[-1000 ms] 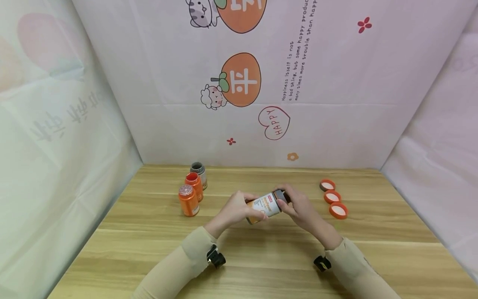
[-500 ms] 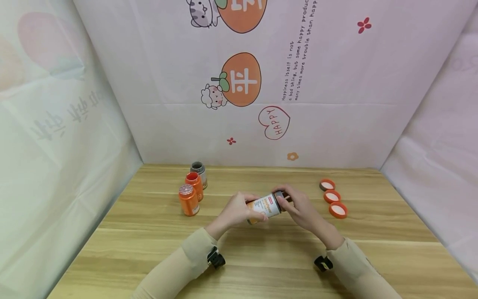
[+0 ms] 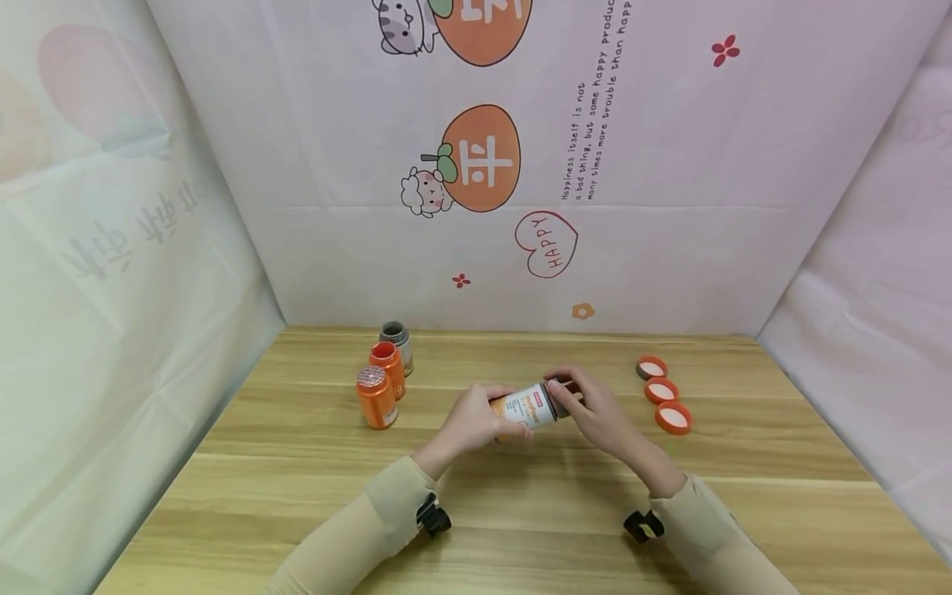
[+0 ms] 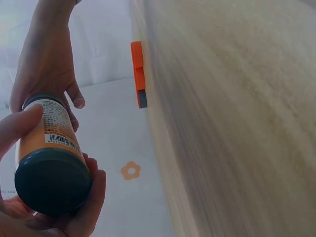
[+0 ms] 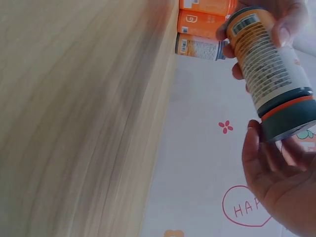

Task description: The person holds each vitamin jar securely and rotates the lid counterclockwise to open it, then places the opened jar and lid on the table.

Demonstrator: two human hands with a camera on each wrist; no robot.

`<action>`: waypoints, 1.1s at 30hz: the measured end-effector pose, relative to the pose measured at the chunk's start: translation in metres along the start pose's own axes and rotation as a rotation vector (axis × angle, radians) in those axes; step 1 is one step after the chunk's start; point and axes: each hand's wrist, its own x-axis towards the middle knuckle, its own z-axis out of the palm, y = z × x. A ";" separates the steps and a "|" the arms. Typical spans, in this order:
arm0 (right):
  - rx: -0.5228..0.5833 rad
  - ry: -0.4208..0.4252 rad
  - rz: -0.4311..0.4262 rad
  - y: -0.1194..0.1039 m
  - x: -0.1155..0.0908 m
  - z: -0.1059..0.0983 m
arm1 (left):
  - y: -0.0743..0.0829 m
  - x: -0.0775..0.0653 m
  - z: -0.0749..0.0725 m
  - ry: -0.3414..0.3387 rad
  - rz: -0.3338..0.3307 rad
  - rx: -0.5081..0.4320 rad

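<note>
A pill bottle (image 3: 526,407) with a white and orange label is held tilted over the middle of the table. My left hand (image 3: 473,420) grips its body near the base, thumb along the label. In the left wrist view the dark bottom of the bottle faces the camera. A dark screw cap (image 5: 290,121) with an orange ring at its edge sits on the bottle's mouth, as the right wrist view shows. My right hand (image 3: 601,417) holds this cap between thumb and fingers, which partly cover it in the head view.
On the left stand an orange bottle (image 3: 377,402) with a silvery seal, an open orange bottle (image 3: 393,376) and an open grey bottle (image 3: 405,351). Three loose caps, a dark-sided one (image 3: 651,369) and two orange ones (image 3: 673,419), lie at the right. A printed sheet (image 3: 357,264) rises behind the wooden table.
My right fingers and thumb have shifted round the cap, and the bottle has tilted slightly. My left hand keeps its grip. The other bottles and caps stay put.
</note>
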 end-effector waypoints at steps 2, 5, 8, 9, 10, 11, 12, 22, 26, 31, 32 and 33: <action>0.020 -0.004 0.038 -0.001 0.000 0.000 | 0.000 0.000 0.000 0.009 -0.013 -0.009; 0.058 -0.018 0.104 -0.002 0.000 -0.001 | -0.001 0.000 0.001 0.025 -0.025 -0.007; 0.101 -0.038 0.180 -0.002 0.001 -0.001 | -0.001 0.000 0.002 0.042 -0.033 0.005; 0.116 -0.048 0.206 -0.002 0.001 -0.001 | -0.001 0.001 0.002 0.047 -0.032 0.010; 0.135 -0.058 0.232 -0.002 0.001 -0.002 | -0.002 0.001 0.003 0.052 -0.032 0.014; 0.151 -0.070 0.255 -0.002 0.001 -0.003 | -0.001 0.001 0.003 0.058 -0.032 0.021; 0.169 -0.083 0.279 -0.002 0.001 -0.003 | -0.001 0.001 0.003 0.063 -0.033 0.027; 0.259 -0.159 0.380 -0.001 -0.001 -0.010 | -0.002 0.000 0.003 0.069 -0.031 0.041; 0.265 -0.160 0.384 -0.001 -0.001 -0.010 | -0.002 -0.001 0.003 0.066 -0.028 0.035; 0.280 -0.166 0.367 0.000 -0.002 -0.011 | -0.002 -0.001 0.003 0.065 -0.021 0.027; 0.280 -0.170 0.358 0.001 -0.002 -0.012 | -0.002 -0.002 0.003 0.065 -0.018 0.027; 0.283 -0.169 0.356 0.000 -0.002 -0.012 | -0.002 -0.002 0.003 0.065 -0.016 0.029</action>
